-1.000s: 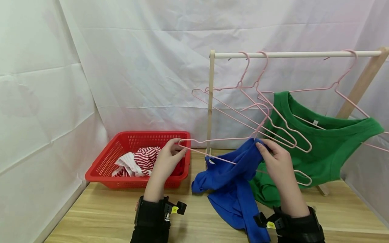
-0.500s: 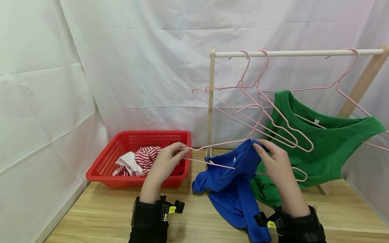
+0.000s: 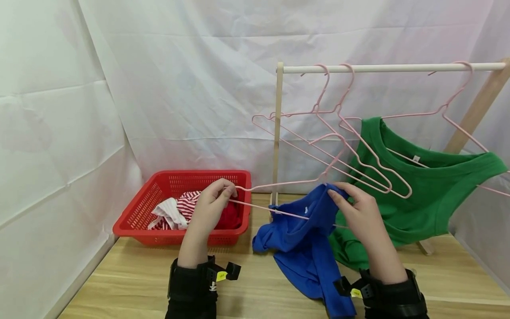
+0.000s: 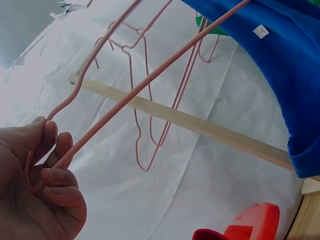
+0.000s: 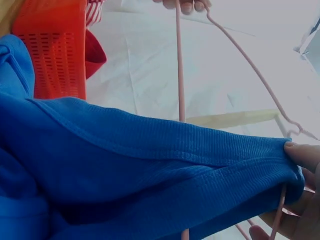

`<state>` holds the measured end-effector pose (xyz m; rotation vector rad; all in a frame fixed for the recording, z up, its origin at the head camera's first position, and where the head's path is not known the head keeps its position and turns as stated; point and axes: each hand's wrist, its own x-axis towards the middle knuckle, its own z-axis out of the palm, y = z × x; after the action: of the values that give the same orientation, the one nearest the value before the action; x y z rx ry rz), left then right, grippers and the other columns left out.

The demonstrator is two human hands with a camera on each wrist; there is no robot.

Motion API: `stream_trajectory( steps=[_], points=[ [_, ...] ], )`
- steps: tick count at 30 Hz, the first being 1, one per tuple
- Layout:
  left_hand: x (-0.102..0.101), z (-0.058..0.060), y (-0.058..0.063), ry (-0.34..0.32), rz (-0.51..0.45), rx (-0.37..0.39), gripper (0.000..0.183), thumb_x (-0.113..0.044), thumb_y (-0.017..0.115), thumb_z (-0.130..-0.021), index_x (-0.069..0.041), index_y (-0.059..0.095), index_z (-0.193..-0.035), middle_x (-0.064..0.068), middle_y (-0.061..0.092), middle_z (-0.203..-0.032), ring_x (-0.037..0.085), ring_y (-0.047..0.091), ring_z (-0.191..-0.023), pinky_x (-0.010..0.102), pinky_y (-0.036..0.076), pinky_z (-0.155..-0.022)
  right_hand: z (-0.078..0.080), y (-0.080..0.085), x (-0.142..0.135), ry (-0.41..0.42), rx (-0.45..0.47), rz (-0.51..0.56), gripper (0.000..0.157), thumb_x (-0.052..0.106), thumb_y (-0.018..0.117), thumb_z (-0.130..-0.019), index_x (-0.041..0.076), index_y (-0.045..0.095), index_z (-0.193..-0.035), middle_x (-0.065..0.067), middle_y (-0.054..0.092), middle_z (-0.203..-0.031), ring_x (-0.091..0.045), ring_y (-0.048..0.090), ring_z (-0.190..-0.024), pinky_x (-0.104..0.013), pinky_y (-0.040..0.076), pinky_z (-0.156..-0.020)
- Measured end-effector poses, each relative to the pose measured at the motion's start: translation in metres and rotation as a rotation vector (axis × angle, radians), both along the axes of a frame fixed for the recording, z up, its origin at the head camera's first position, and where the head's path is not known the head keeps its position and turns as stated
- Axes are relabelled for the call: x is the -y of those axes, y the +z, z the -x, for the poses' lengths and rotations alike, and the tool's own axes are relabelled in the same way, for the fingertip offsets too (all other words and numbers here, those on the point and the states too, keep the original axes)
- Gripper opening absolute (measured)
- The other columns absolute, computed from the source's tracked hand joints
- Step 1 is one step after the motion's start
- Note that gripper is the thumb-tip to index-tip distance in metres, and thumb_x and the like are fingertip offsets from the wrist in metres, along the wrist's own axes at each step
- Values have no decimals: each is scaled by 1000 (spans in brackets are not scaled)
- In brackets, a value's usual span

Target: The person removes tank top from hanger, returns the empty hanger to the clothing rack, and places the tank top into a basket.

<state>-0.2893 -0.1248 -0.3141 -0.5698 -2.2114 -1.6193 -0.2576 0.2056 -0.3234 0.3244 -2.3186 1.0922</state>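
Note:
My left hand (image 3: pixel 213 201) grips one end of a pink hanger (image 3: pixel 279 183); in the left wrist view its fingers curl round the hanger's corner. The blue garment (image 3: pixel 304 241), perhaps a tank top, is partly threaded on the hanger's other side and trails down onto the table. At its ribbed edge my right hand (image 3: pixel 356 212) pinches the cloth between thumb and fingers, just right of the hanger's neck. In the right wrist view the hanger's bar passes behind the blue cloth (image 5: pixel 150 165). The hanger's far end is mostly hidden by cloth and hand.
A red basket (image 3: pixel 131 228) at the left holds a red-and-white striped garment (image 3: pixel 187 206) and other cloth. Behind the right hand stands a clothes rack with a white rail (image 3: pixel 390 68). Pink hangers hang on it, one bearing a green tank top (image 3: pixel 422 190).
My left hand has moved a little left, drawing the hanger left and tilting it, so its far end has slipped out of sight at the right hand. The right hand stays nearly still.

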Motion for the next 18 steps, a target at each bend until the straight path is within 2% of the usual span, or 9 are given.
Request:
stream_trajectory(
  steps=[4, 10, 15, 18],
  points=[
    [5, 0, 0, 18, -45, -8, 15, -14, 56, -100, -3, 63, -93, 11, 54, -78, 24, 48, -69, 25, 43, -63, 2, 0, -5, -26, -13, -23, 31, 27, 59, -99, 7, 66, -122, -11, 65, -117, -22, 61, -101, -10, 42, -73],
    [15, 1, -1, 8, -110, -29, 20, -15, 54, -101, 1, 61, -91, 10, 40, -64, 17, 37, -57, 27, 36, -55, 2, -1, -8, -58, -25, -22, 30, 24, 61, -98, 7, 66, -122, -12, 63, -117, -23, 57, -102, -17, 41, -72],
    [22, 0, 0, 27, -153, -16, 22, -13, 51, -102, 4, 60, -91, 18, 39, -68, 20, 35, -58, 27, 33, -55, 1, 0, -8, -72, -34, -19, 29, 22, 62, -98, 5, 66, -121, -14, 61, -120, -30, 54, -111, -35, 43, -78],
    [25, -1, 1, 50, -177, -7, 23, -13, 50, -102, 5, 59, -92, 18, 41, -69, 20, 36, -58, 25, 33, -54, 1, 1, -10, -75, -33, -11, 29, 21, 61, -98, 5, 66, -121, -16, 60, -121, -33, 53, -112, -47, 42, -80]
  ],
)
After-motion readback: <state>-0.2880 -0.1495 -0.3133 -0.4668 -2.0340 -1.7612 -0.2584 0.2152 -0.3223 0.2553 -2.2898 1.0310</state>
